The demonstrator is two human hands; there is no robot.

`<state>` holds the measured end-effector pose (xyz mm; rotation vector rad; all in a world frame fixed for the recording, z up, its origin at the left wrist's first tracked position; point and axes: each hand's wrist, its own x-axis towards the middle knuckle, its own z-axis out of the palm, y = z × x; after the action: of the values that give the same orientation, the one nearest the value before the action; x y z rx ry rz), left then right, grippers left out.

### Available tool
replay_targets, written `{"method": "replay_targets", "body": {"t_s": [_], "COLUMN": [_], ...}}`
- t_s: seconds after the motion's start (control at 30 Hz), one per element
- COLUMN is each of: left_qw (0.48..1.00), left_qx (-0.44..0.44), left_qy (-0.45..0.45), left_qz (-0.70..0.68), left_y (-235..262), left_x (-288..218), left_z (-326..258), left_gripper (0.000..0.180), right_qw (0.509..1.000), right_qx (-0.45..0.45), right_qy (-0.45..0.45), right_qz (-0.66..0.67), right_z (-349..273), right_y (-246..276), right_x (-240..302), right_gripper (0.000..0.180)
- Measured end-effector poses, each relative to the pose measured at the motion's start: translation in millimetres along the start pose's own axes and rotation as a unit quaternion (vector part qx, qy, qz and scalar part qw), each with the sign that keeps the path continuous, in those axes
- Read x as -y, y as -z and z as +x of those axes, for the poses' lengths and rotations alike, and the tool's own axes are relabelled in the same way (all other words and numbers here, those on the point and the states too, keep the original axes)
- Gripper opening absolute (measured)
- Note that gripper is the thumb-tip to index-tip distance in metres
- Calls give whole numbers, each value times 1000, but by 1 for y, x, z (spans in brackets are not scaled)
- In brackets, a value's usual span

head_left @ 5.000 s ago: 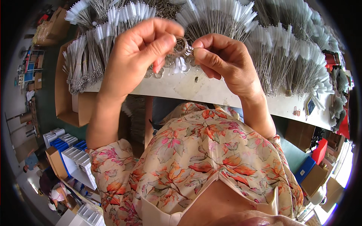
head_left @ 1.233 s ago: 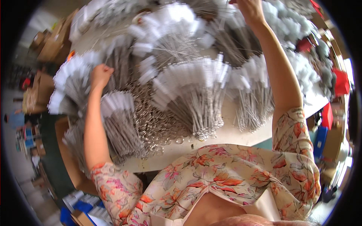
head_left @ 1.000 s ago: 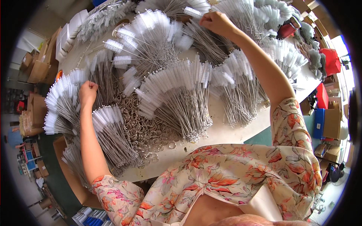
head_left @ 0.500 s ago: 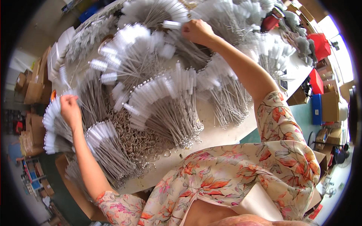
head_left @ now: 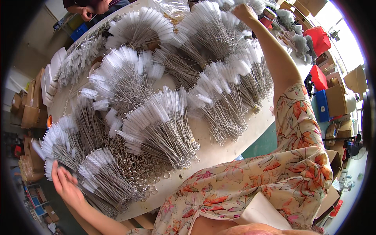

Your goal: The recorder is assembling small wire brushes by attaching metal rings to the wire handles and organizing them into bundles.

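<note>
Fans of thin wire brushes with white bristle tips [head_left: 164,117] cover a pale round table [head_left: 219,150]. My left hand [head_left: 64,184] is at the table's near left edge with fingers spread, touching the white tips of a brush bundle [head_left: 100,172]. My right arm stretches far across the table, and my right hand [head_left: 243,11] sits curled among the bristles of a far brush bundle [head_left: 211,27]. Its fingers are hidden from me. A heap of small metal rings [head_left: 137,170] lies between the near bundles.
Another person's hands [head_left: 88,11] are at the far side of the table. Red bins [head_left: 319,39] and a blue bin [head_left: 323,103] stand to the right, cardboard boxes [head_left: 27,113] to the left. White stacked packs [head_left: 55,66] lie at the far left rim.
Both hands were together in front of my chest holding a ring. They have since spread apart, the left sliding down to the near left bundle and the right reaching further across.
</note>
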<state>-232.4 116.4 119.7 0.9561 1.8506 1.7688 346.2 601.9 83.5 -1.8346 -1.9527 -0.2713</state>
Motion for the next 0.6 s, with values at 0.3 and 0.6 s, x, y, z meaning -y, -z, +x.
{"method": "replay_targets", "body": {"t_s": [0.3,0.6], "left_qw": [992,982], "left_qx": [10,144], "left_qy": [116,48], "left_qz": [-48,-110], "left_y": [16,-94], "left_x": [17,2], "left_z": [-65,-97], "left_gripper": [27,24], "right_qw": [986,881], "right_qx": [162,-180], "right_qy": [-36,210], "right_qz": [19,383], "right_z": [-6,-65], "right_y": [-9,130], "right_x": [-32,92], "right_gripper": [34,12]}}
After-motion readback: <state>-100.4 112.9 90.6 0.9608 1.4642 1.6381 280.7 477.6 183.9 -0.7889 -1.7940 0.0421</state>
